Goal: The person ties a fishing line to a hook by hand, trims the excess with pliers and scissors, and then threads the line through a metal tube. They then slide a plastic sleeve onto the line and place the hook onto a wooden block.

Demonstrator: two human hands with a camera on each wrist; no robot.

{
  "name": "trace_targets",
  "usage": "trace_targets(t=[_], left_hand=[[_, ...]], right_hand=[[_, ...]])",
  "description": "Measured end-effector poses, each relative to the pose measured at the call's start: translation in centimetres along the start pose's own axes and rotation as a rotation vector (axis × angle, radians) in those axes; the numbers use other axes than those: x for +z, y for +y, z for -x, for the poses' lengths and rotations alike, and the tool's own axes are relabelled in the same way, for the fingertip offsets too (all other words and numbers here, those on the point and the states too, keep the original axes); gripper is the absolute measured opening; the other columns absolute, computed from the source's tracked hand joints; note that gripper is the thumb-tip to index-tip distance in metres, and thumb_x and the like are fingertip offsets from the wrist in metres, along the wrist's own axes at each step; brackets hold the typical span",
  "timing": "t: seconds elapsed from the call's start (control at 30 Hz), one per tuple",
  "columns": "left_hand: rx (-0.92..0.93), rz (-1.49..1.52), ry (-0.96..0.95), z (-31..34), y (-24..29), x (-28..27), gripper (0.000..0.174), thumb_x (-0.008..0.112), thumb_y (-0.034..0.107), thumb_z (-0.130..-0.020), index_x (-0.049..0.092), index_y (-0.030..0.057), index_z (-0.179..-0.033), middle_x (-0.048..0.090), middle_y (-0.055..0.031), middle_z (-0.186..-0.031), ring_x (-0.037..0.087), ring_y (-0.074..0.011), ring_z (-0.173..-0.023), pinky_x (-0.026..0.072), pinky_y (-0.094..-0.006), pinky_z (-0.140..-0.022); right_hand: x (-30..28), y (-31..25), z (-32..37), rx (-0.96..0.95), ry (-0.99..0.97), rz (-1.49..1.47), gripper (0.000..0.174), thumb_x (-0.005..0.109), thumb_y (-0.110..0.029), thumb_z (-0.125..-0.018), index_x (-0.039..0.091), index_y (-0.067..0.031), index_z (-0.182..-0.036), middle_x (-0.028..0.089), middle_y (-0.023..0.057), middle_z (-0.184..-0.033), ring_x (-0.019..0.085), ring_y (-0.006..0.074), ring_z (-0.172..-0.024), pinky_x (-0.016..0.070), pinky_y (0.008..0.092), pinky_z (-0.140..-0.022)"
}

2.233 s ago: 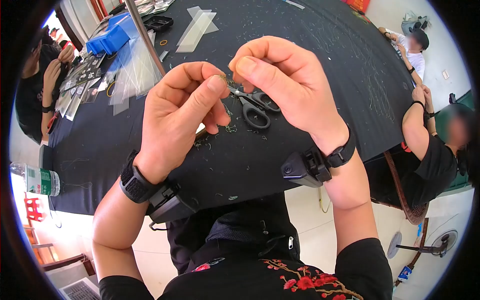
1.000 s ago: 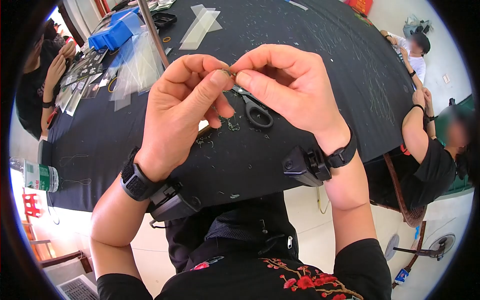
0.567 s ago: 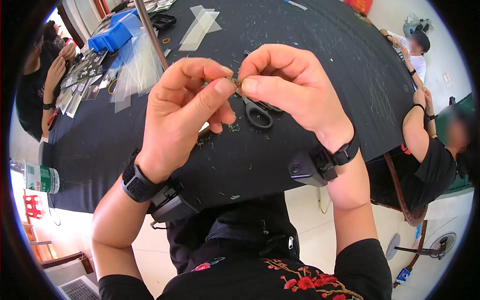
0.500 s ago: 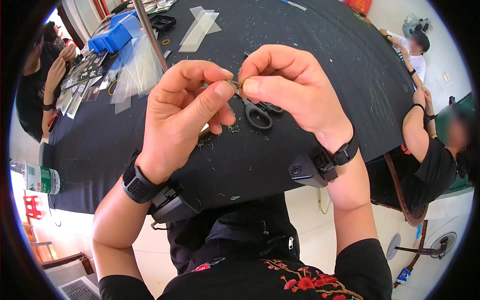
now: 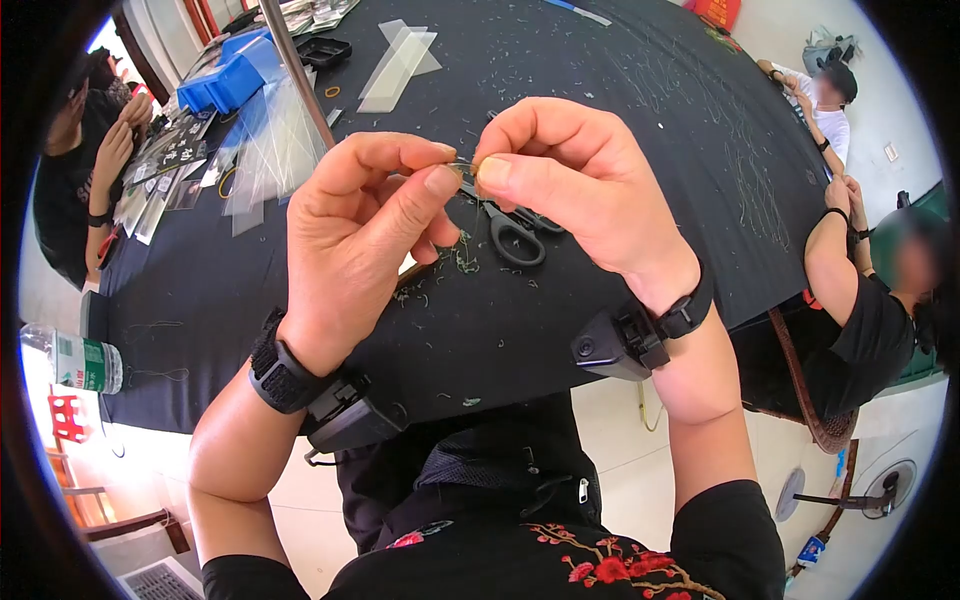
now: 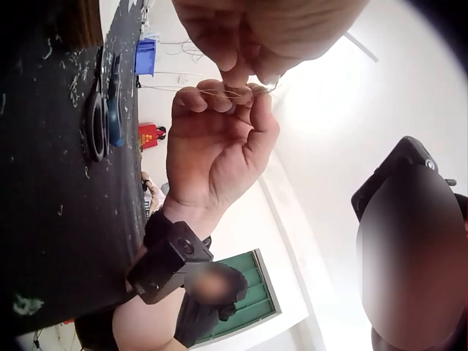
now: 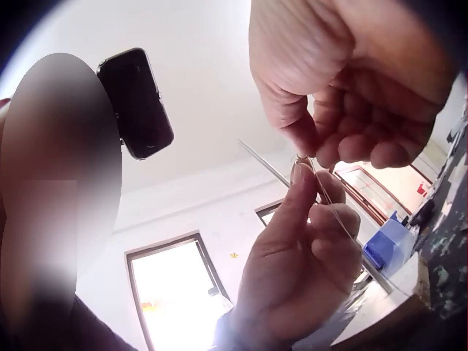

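Thin pale thread (image 5: 463,166) spans the small gap between my two hands' fingertips. My left hand (image 5: 350,230) pinches one side of it between thumb and index finger, its other fingers curled loosely. Facing it, my right hand (image 5: 595,195) pinches the other side, thumb on top. Loose strands (image 6: 219,93) run across the right fingers in the left wrist view, and a strand (image 7: 333,201) trails down along the left fingers in the right wrist view. Black-handled scissors (image 5: 517,243) lie on the table below, partly hidden by the right hand.
Thread clippings (image 5: 462,260) are scattered over the black tablecloth (image 5: 440,345). Clear plastic strips (image 5: 400,70), a blue bin (image 5: 220,85) and a metal pole (image 5: 295,75) stand or lie toward the back left. A water bottle (image 5: 85,362) is at the left edge. Other people sit around the table.
My hands, apart at first, came together at the fingertips. Since then they have lowered slightly and parted a little, with thread showing between them.
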State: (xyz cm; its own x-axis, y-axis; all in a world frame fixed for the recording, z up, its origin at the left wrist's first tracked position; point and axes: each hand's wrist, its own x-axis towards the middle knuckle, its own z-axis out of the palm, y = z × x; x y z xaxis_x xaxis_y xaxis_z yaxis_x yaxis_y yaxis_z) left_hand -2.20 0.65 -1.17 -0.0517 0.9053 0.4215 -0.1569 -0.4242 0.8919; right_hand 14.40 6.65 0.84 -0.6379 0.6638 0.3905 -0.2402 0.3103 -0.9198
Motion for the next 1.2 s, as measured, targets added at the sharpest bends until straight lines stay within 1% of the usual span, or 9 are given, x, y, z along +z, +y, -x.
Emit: trace_targets(t=[0.3,0.37,0.5,0.57,0.63,0.73,0.8,1.07,1.2], left_hand=[[0.007,-0.021,0.012,0.02,0.04,0.0,0.013,0.06,0.007,-0.081,0.057,0.0023,-0.093,0.059,-0.0013,-0.072,0.057,-0.0051,-0.058,0.0428,-0.0149,-0.047],[-0.005,-0.073,0.007,0.09,0.29,0.09,0.012,0.056,0.011,-0.085,0.055,0.0035,-0.095,0.055,-0.0015,-0.073,0.052,-0.0073,-0.056,0.0395,-0.0182,-0.047],[-0.022,-0.097,-0.01,-0.03,0.24,-0.02,0.012,0.055,0.011,-0.086,0.054,0.0041,-0.096,0.055,-0.001,-0.073,0.052,-0.007,-0.056,0.0392,-0.0177,-0.047],[-0.008,0.007,-0.035,-0.17,0.07,-0.23,0.013,0.058,0.01,-0.084,0.055,0.0025,-0.094,0.059,-0.0013,-0.074,0.056,-0.0051,-0.059,0.0427,-0.0153,-0.047],[-0.032,0.029,-0.045,-0.21,0.25,-0.21,0.013,0.057,0.011,-0.084,0.054,0.0022,-0.094,0.058,-0.0012,-0.074,0.056,-0.0052,-0.059,0.0425,-0.0153,-0.047],[-0.069,0.052,-0.054,-0.13,0.5,-0.14,0.014,0.056,0.012,-0.085,0.053,0.0016,-0.094,0.058,-0.0011,-0.073,0.056,-0.0053,-0.059,0.0422,-0.0153,-0.047],[-0.079,0.056,-0.053,-0.14,0.51,-0.07,0.015,0.056,0.012,-0.085,0.053,0.0012,-0.094,0.057,-0.001,-0.073,0.056,-0.0054,-0.058,0.0421,-0.0152,-0.047],[-0.093,-0.07,0.008,-0.14,0.47,-0.07,0.013,0.058,0.01,-0.082,0.055,0.0004,-0.091,0.058,-0.0004,-0.072,0.056,-0.0037,-0.06,0.0407,-0.0139,-0.047],[-0.095,-0.18,0.044,0.06,0.46,0.25,0.013,0.059,0.009,-0.082,0.056,0.0006,-0.091,0.058,0.0002,-0.07,0.056,-0.0035,-0.059,0.0407,-0.0138,-0.048]], right_hand=[[0.32,-0.1,0.0,0.002,-0.049,-0.038,0.011,0.055,-0.011,-0.083,0.059,-0.0009,-0.087,0.057,-0.0009,-0.073,0.05,0.0029,-0.066,0.0397,0.0168,-0.056],[0.33,-0.19,-0.02,0.007,-0.062,-0.029,0.012,0.055,-0.011,-0.083,0.059,-0.0008,-0.087,0.057,-0.0006,-0.073,0.05,0.0032,-0.066,0.0397,0.017,-0.056],[0.16,-0.15,0.02,0.032,-0.077,-0.006,0.013,0.055,-0.012,-0.083,0.059,-0.0004,-0.088,0.057,-0.0003,-0.074,0.05,0.0039,-0.066,0.0399,0.0177,-0.056],[0.14,-0.16,0.07,0.026,-0.077,0.015,0.013,0.055,-0.012,-0.083,0.059,-0.0004,-0.088,0.058,0.0001,-0.074,0.051,0.004,-0.067,0.0403,0.0177,-0.056],[0.08,-0.33,0.03,0.016,-0.078,0.039,0.013,0.055,-0.012,-0.083,0.06,-0.0004,-0.089,0.059,0.0005,-0.074,0.052,0.004,-0.067,0.0408,0.0178,-0.057],[0.01,-0.62,0.03,-0.02,-0.034,0.124,0.014,0.056,-0.011,-0.083,0.062,-0.0004,-0.09,0.061,0.0015,-0.076,0.053,0.0042,-0.069,0.0418,0.017,-0.059],[-0.09,-0.66,-0.04,-0.083,0.061,0.119,0.014,0.057,-0.01,-0.082,0.063,-0.0006,-0.091,0.062,0.0025,-0.077,0.055,0.0046,-0.069,0.0431,0.017,-0.06],[0.27,0.06,0.04,-0.095,0.063,0.208,0.015,0.061,-0.011,-0.08,0.064,0.0,-0.089,0.062,0.0024,-0.073,0.054,0.0042,-0.065,0.0434,0.0178,-0.057],[0.35,0.06,0.12,-0.037,0.065,0.31,0.015,0.062,-0.013,-0.078,0.063,0.0003,-0.084,0.06,0.001,-0.067,0.052,0.0037,-0.061,0.0421,0.0182,-0.053]])
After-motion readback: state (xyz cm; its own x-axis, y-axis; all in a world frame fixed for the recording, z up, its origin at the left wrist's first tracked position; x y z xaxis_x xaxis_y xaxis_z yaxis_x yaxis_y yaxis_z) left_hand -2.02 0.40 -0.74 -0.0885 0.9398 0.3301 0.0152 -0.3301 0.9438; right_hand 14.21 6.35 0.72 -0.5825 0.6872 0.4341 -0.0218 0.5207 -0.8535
